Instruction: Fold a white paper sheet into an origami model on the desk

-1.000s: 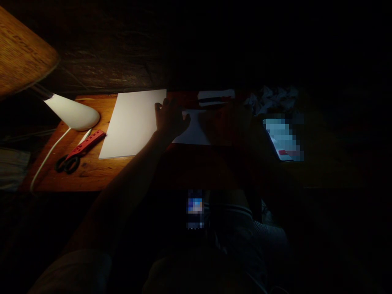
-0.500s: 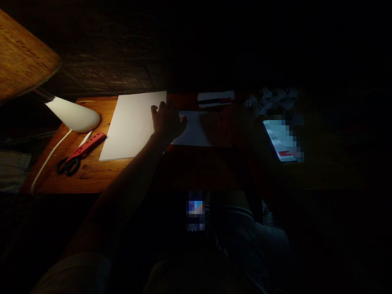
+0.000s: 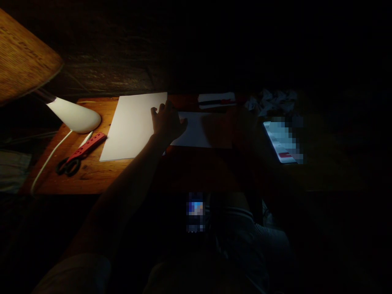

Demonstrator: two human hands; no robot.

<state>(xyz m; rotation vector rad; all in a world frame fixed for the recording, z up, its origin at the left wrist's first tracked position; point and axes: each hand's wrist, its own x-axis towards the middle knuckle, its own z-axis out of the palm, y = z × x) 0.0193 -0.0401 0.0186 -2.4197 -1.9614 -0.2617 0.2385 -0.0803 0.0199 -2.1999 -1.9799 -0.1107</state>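
My left hand [image 3: 167, 122] lies with its fingers spread at the right edge of a large white sheet of paper [image 3: 131, 126], its thumb reaching over a smaller sheet of paper [image 3: 192, 130]. Deep shadow covers my right hand [image 3: 237, 124], near the right end of that smaller sheet. Its fingers are too dark to make out, and I cannot tell whether it touches the paper. Behind the sheets lies a white piece [image 3: 208, 97] with a dark, slim object with a red part [image 3: 225, 101] on it.
To the left stand a desk lamp [image 3: 75, 116] with its cord, and black-handled scissors [image 3: 69, 166] beside a red holed strip [image 3: 92, 143]. On the right lie a lit phone [image 3: 278, 141] and crumpled paper [image 3: 272, 102]. The wooden table's [image 3: 92, 181] front edge runs above my lap.
My left hand keeps its spread pose in the same spot. The papers and other things show no clear movement. My right hand is too dark to compare with certainty.
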